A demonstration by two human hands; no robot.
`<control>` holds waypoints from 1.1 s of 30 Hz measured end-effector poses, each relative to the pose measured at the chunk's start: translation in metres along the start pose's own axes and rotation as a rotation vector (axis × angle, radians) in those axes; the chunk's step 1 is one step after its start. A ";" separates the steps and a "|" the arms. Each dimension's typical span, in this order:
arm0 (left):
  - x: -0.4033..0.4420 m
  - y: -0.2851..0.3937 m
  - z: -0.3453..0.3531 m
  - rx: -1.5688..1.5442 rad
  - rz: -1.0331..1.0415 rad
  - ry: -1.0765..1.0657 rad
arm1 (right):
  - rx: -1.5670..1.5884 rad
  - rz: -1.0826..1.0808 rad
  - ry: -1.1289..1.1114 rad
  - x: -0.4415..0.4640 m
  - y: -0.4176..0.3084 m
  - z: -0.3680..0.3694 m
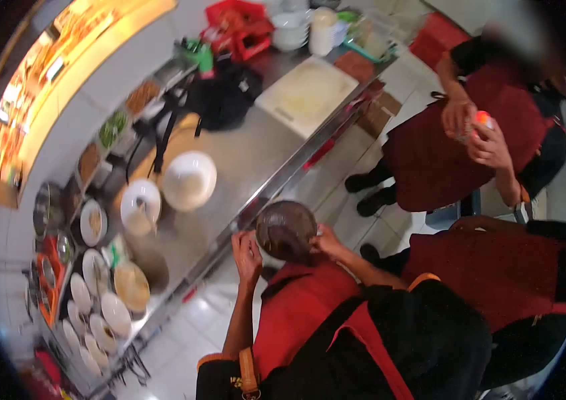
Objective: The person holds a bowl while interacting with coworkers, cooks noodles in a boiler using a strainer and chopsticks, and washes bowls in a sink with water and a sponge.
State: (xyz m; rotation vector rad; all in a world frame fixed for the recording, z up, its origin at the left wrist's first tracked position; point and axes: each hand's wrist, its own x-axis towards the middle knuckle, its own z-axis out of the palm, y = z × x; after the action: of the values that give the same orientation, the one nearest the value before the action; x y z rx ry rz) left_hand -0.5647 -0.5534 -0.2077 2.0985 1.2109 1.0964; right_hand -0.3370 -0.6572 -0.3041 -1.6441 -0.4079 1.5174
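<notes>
A dark brown, round, shallow pan or bowl [286, 231] with a shiny inside is held in front of my red apron, over the gap between my body and the counter. My right hand [326, 242] is closed on its right edge. At the left rim is my left hand [248, 256], with its fingers bent and pressed against the side; the fingertips are partly hidden. Across the steel counter [233, 175] stand a large white bowl [190, 181] and a second white bowl [141, 205] with some food in it.
Several white bowls [116, 314] crowd the counter's left end near a tan round dish [132, 287]. A white cutting board [308, 95] and a black bundle [223, 100] lie farther back. On the right, one person's hands [486, 143] hold a small lit object; another person stands close beside me.
</notes>
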 end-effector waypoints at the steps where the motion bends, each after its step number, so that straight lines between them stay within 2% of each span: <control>1: -0.017 -0.006 -0.005 0.024 -0.038 -0.004 | 0.103 0.007 0.016 -0.002 -0.005 0.004; 3: -0.041 -0.026 -0.005 0.001 -0.198 0.118 | 0.065 0.052 0.000 -0.022 -0.029 0.012; 4: -0.050 -0.029 -0.007 0.018 -0.208 0.131 | 0.031 0.057 0.003 -0.021 -0.039 0.012; 6: -0.077 -0.032 -0.013 -0.017 -0.443 0.188 | 0.021 0.092 -0.011 -0.012 -0.033 0.009; 8: -0.110 -0.043 -0.013 -0.053 -0.710 0.228 | 0.143 0.054 -0.178 -0.008 -0.026 0.004; 9: -0.127 -0.049 -0.011 -0.051 -0.797 0.280 | 0.109 0.085 -0.236 -0.006 -0.026 0.004; 11: -0.176 -0.081 0.000 -0.067 -1.028 0.412 | 0.004 0.110 -0.200 -0.004 -0.031 0.010; 14: -0.232 -0.107 0.003 -0.153 -1.201 0.618 | 0.013 0.128 -0.304 0.000 -0.034 0.024; 15: -0.239 -0.104 -0.002 -0.165 -1.215 0.678 | -0.005 0.135 -0.321 0.004 -0.031 0.030; 16: -0.225 -0.083 -0.018 -0.320 -1.327 0.765 | -0.046 0.149 -0.355 0.012 -0.026 0.035; 19: -0.246 -0.093 -0.035 -0.356 -1.345 0.949 | -0.139 0.208 -0.414 0.027 -0.014 0.057; 21: -0.261 -0.108 -0.047 -0.503 -1.305 1.101 | -0.208 0.247 -0.419 0.025 -0.010 0.072; 26: -0.270 -0.182 -0.090 -0.611 -1.276 1.312 | -0.201 0.309 -0.421 0.016 0.018 0.133; 28: -0.259 -0.223 -0.110 -0.607 -1.219 1.299 | -0.246 0.320 -0.419 0.011 0.025 0.162; 30: -0.268 -0.289 -0.103 -0.454 -1.130 1.177 | -0.290 0.344 -0.417 0.031 0.050 0.173; 32: -0.244 -0.325 -0.117 -0.706 -1.042 1.315 | -0.328 0.373 -0.413 0.046 0.069 0.193; 33: -0.236 -0.346 -0.119 -0.513 -1.084 1.258 | -0.301 0.374 -0.418 0.042 0.072 0.208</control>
State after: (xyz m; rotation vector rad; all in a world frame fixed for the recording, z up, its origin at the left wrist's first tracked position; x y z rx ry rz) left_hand -0.8995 -0.5857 -0.4842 0.0247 1.8621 1.7973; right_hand -0.5428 -0.5957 -0.3677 -1.6900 -0.6012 2.1836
